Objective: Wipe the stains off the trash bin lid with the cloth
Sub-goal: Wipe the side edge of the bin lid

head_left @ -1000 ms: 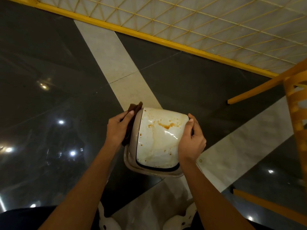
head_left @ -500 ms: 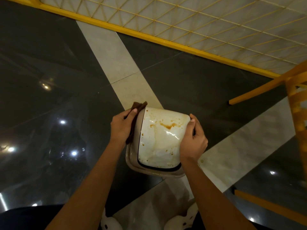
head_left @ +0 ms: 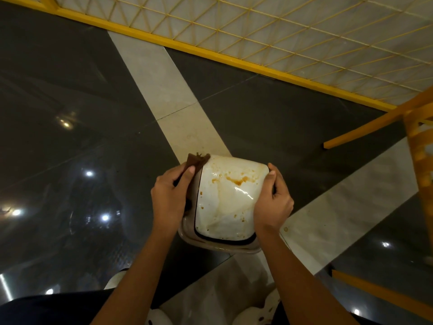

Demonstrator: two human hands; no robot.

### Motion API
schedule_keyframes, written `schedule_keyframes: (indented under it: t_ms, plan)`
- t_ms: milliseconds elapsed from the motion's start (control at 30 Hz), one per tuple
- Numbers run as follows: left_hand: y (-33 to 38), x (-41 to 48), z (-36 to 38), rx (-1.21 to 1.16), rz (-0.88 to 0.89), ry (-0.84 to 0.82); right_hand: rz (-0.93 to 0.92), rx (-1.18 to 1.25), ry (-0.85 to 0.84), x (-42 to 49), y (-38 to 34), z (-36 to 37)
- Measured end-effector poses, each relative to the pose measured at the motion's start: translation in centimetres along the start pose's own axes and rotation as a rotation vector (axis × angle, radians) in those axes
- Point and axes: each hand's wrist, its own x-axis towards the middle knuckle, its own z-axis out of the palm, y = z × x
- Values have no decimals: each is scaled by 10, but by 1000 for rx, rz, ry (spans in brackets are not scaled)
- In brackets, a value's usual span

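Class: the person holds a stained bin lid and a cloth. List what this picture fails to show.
- Head view: most of the brown cloth is hidden behind the left hand.
- The lid's right edge is covered by the right hand.
- The lid's underside faces away.
- The orange frame is cut off by the right edge.

There is one view only, from a wide-angle camera on the person's head. It looks steeply down and forward, so the floor (head_left: 70,137) fills most of the frame and straight lines bow near the edges. The forearms run up from the bottom edge to the hands, the left hand (head_left: 169,195) and right hand (head_left: 273,202), close below the lens at centre. The lid (head_left: 227,202) sits between them. A yellow grid (head_left: 281,31) crosses the upper right.
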Motion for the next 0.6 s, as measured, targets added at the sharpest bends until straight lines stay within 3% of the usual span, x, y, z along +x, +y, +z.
schedule_keyframes:
  t_ms: [167,367,500,600]
  plan:
    - [-3,11,2,-7,-121,14,-18,-12,8,0,-1,1]
    - [-2,-18,6,8,-10,117,-8,-9,4,0,-1,-1]
    - [-8,-5,10,-64,-138,115,-19,-17,16,0,-3,1]
    - [-3,4,14,-52,-122,125,-19,-18,17,0,-1,0]
